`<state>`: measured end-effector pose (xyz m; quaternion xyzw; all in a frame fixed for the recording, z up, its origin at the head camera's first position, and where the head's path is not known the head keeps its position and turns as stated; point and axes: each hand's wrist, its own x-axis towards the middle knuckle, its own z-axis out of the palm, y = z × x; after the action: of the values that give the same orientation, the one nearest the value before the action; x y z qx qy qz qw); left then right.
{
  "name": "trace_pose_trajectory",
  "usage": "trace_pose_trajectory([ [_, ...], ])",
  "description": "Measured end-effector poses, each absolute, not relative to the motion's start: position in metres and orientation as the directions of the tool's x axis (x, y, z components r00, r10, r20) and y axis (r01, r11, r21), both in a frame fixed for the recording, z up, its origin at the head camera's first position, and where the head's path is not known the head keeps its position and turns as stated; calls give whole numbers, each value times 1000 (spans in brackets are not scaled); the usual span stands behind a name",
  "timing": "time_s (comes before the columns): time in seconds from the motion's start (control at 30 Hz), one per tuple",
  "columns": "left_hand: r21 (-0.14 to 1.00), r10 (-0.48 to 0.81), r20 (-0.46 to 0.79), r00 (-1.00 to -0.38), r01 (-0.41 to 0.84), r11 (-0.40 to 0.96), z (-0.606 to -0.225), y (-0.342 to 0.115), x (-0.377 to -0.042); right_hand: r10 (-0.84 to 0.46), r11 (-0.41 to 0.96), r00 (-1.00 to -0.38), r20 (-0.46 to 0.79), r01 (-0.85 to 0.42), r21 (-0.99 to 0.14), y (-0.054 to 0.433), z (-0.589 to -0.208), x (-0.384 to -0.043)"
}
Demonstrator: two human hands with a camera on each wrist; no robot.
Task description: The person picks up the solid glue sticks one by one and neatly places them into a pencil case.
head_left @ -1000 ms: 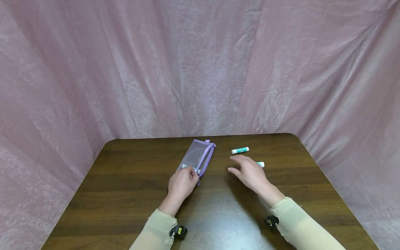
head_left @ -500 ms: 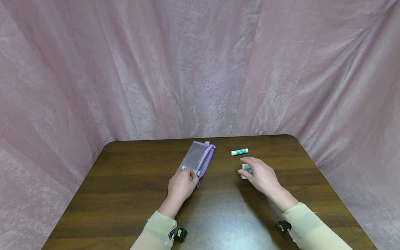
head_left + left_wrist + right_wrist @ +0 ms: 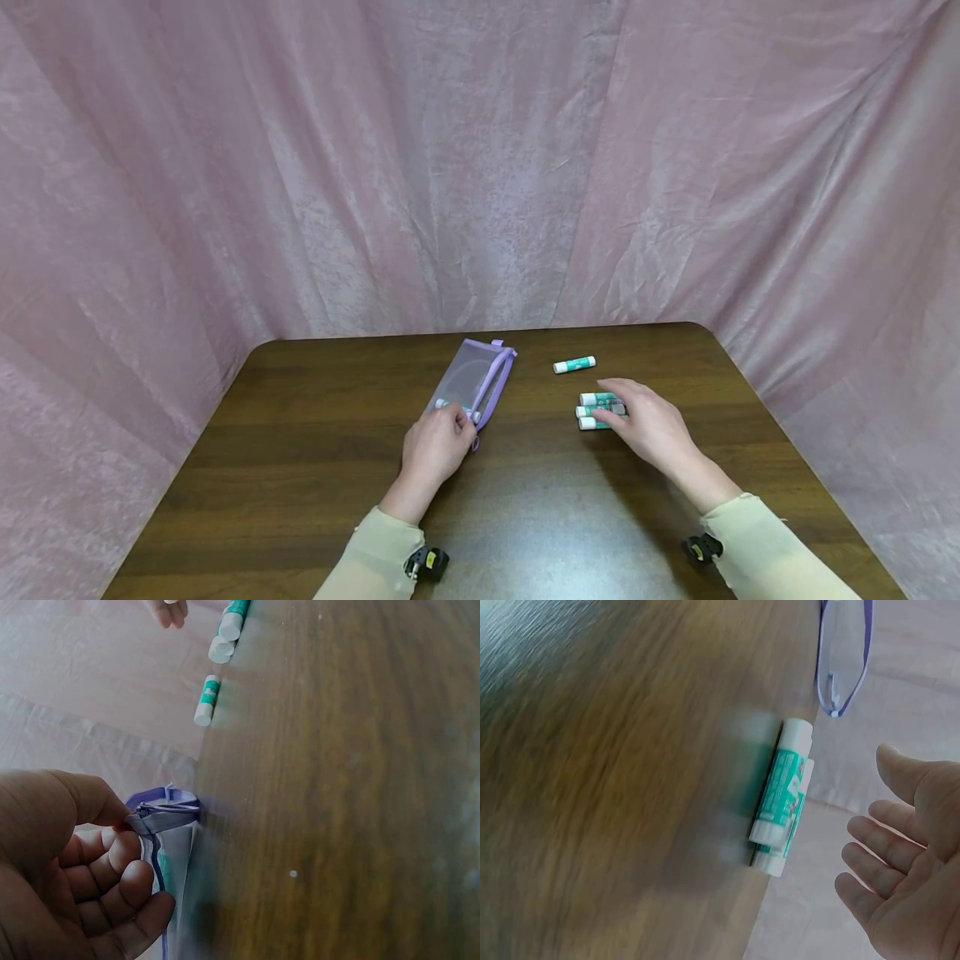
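Now my left hand pinches the edge of the mesh pouch, which lies on the table with a glue stick showing inside. My right hand, loosely open and holding nothing, has shifted rightward, baring more of three glue sticks than before. Another stick lies beyond.

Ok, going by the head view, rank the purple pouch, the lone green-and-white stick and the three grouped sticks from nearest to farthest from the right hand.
1. Three grouped sticks, partly covered by the right hand
2. Lone stick, farther back, slightly left
3. Purple pouch, well left
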<state>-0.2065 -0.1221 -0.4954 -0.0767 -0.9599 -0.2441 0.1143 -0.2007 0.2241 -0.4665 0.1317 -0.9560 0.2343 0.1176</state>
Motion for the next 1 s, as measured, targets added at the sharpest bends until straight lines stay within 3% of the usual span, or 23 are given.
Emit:
trace_pose_trajectory([
  [1.0,454,95,257,-962,207,867,-495,-122,-206,-159,879,-960,229,-243,-409,272,-477,-193],
])
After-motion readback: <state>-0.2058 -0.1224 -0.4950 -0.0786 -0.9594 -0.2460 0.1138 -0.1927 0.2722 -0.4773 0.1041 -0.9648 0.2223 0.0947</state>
